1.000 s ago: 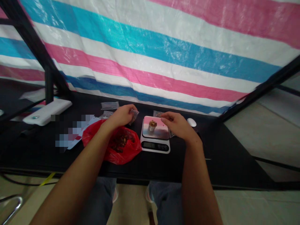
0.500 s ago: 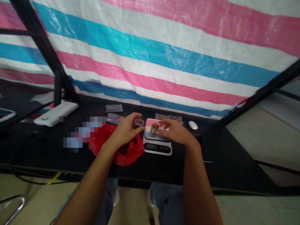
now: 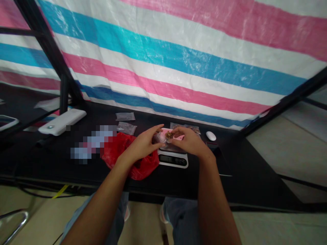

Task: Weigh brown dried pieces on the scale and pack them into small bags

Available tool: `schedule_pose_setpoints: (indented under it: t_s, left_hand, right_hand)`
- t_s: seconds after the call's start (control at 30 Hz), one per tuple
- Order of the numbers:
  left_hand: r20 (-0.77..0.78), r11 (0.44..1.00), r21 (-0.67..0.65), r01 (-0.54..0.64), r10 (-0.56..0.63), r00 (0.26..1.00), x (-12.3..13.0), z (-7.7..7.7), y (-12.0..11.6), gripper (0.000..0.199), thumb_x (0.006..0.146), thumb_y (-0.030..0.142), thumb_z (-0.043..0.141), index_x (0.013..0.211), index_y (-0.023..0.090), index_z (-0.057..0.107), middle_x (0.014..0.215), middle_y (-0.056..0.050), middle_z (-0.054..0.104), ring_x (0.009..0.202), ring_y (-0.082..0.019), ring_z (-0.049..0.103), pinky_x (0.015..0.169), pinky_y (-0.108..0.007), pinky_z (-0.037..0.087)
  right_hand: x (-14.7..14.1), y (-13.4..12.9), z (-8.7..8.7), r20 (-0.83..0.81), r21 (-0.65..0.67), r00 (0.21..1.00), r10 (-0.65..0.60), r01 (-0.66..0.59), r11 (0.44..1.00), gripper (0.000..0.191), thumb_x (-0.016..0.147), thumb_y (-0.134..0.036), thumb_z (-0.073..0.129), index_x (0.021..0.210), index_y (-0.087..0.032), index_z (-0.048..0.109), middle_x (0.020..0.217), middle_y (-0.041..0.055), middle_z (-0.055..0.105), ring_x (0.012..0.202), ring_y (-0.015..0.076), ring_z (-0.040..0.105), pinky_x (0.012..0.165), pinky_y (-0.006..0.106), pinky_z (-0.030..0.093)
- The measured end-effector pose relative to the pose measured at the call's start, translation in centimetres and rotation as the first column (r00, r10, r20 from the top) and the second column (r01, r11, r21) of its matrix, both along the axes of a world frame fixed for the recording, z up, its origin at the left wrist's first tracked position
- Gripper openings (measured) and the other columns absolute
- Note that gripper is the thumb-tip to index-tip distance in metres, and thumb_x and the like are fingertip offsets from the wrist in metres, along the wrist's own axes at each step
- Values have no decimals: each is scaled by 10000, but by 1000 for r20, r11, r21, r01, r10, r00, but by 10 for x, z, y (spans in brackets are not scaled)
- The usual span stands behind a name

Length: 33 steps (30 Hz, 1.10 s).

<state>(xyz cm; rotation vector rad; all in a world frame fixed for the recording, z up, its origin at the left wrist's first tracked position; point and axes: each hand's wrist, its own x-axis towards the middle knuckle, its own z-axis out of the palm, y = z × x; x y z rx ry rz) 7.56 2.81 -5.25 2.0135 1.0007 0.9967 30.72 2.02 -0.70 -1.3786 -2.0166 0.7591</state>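
A white kitchen scale [image 3: 173, 160] with a pinkish, shiny plate lies on the black table. Over the plate's left part, my left hand [image 3: 146, 142] holds a small clear plastic container [image 3: 160, 137] between thumb and fingers. My right hand [image 3: 188, 140] grips a small cup [image 3: 169, 136] filled with yellowish-brown bits, right beside the container. Whether the cup still touches the plate cannot be told. A crumpled red plastic bag [image 3: 145, 167] lies under my left wrist, left of the scale.
Two clear bags, a nearer one [image 3: 127, 128] and a farther one [image 3: 125, 116], lie behind the red bag. Behind the scale is a bag of brown bits [image 3: 195, 129]. A white mouse [image 3: 211, 136] sits right, a white device [image 3: 62, 122] left. Striped sheeting [image 3: 163, 61] hangs behind.
My left hand has moved right with the clear container, from beside the scale to over its plate. My right hand's fingers have closed in on the cup.
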Motion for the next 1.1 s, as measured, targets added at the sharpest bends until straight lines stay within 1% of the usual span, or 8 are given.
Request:
schedule_pose_setpoints:
  t_s: [0.13, 0.27, 0.4, 0.57, 0.7, 0.83, 1.0, 1.1]
  left_hand:
    - [-18, 998, -50, -31, 30, 999, 0, 0, 0, 850, 816, 268, 833, 1584, 196, 475, 1460, -145, 684, 1313, -272, 674, 1149, -424, 512]
    - [-16, 995, -95, -43, 42, 999, 0, -1, 0, 863, 805, 283, 849, 1578, 214, 472, 1399, -138, 726, 1263, -277, 706, 1114, -435, 535]
    - [7, 997, -62, -45, 46, 999, 2, 0, 0, 824, 792, 236, 845, 1544, 195, 510, 1399, -138, 720, 1275, -267, 692, 1132, -428, 516]
    - [40, 999, -48, -22, 24, 999, 3, 1, -1, 810, 797, 208, 822, 1546, 226, 511, 1398, -111, 717, 1271, -252, 691, 1145, -424, 508]
    - [53, 998, -60, -3, 6, 999, 2, 1, -2, 825, 798, 203, 820, 1558, 214, 497, 1401, -127, 711, 1238, -256, 706, 1117, -432, 529]
    - [33, 998, -57, 1, 1, 999, 3, 1, -2, 841, 793, 205, 831, 1563, 190, 495, 1407, -144, 708, 1233, -265, 708, 1112, -435, 532]
    - [20, 999, -36, 8, -7, 1000, 4, 0, -4, 824, 802, 216, 827, 1562, 233, 508, 1403, -113, 718, 1204, -254, 720, 1099, -417, 542]
    - [16, 1000, -30, 1, -1, 1000, 4, 0, -4, 805, 809, 221, 822, 1555, 235, 520, 1404, -111, 719, 1210, -256, 718, 1108, -421, 537]
  right_hand:
    - [-4, 0, 1, -1, 27, 1000, 29, -29, 999, 217, 835, -225, 777, 1042, -163, 766, 1054, 84, 797, 964, 206, 730, 884, 343, 551]
    - [-7, -2, 3, -34, 66, 999, 41, -39, 997, 200, 817, -207, 767, 1015, -175, 766, 1033, 70, 797, 944, 201, 725, 888, 346, 548]
    - [-9, -5, 8, -52, 101, 998, 29, -24, 995, 178, 836, -259, 751, 999, -191, 772, 1021, 60, 799, 950, 204, 715, 875, 342, 539]
    - [-10, -7, 11, -20, 91, 998, 55, -53, 994, 202, 837, -248, 744, 1031, -197, 768, 1023, 55, 798, 960, 207, 713, 878, 344, 539]
    - [-11, -7, 10, 13, 95, 999, 47, -48, 994, 237, 821, -199, 756, 1057, -182, 762, 1047, 66, 785, 973, 211, 713, 864, 334, 539]
    - [-15, -7, 12, 64, 112, 997, 52, -59, 992, 219, 802, -129, 764, 1015, -176, 768, 1023, 61, 763, 934, 196, 696, 834, 316, 534]
    - [-20, -6, 12, 135, 130, 989, 65, -83, 988, 272, 796, -83, 750, 1047, -180, 793, 1002, 62, 726, 884, 185, 680, 806, 309, 520]
    - [-22, -6, 11, 106, 144, 992, 68, -83, 986, 273, 798, -96, 758, 1057, -180, 780, 1026, 63, 745, 905, 192, 686, 816, 314, 519]
